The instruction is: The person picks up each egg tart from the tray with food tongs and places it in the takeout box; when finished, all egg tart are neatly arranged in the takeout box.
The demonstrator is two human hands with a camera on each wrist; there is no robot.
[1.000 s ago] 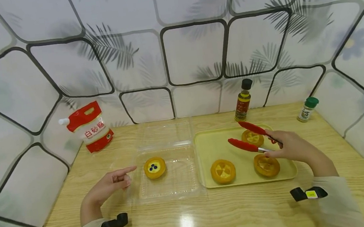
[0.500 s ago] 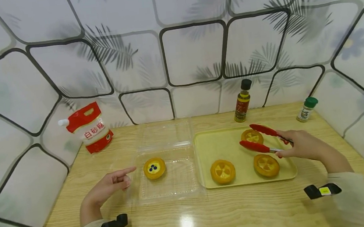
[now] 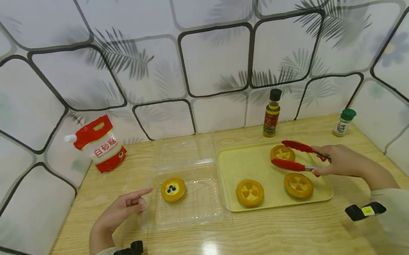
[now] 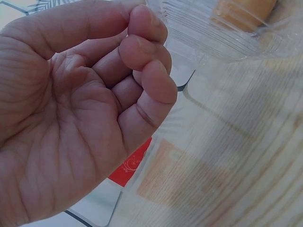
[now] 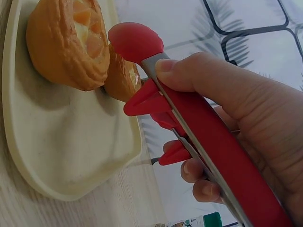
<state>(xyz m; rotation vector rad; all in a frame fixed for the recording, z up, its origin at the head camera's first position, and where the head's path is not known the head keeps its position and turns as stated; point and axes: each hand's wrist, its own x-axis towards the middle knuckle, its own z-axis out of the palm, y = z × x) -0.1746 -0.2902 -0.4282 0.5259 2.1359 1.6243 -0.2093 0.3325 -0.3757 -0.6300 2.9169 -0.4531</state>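
My right hand (image 3: 337,161) grips red-tipped tongs (image 3: 289,165), thumb on one arm and fingers on the other. The parted tips lie on either side of the rear fruit tart (image 3: 281,152) on the pale yellow tray (image 3: 236,163). Two more fruit tarts sit nearer the front, one at the left (image 3: 250,192) and one at the right (image 3: 298,185). In the right wrist view the tongs' red handle (image 5: 222,151) lies along the palm. My left hand (image 3: 121,209) holds nothing, its index finger extended beside the clear plastic box (image 3: 191,218). Inside that box lies a blueberry-topped tart (image 3: 172,189).
The box's transparent lid (image 3: 186,150) lies folded back toward the wall. A red-and-white sugar bag (image 3: 103,144) leans at the back left. Behind the tray stands an oil bottle (image 3: 270,116), and a green-capped shaker (image 3: 344,123) is at the back right.
My right hand has moved the tongs to the right, bringing their tips around the rear tart; most of this motion came in the first half second. The left hand has stayed put.
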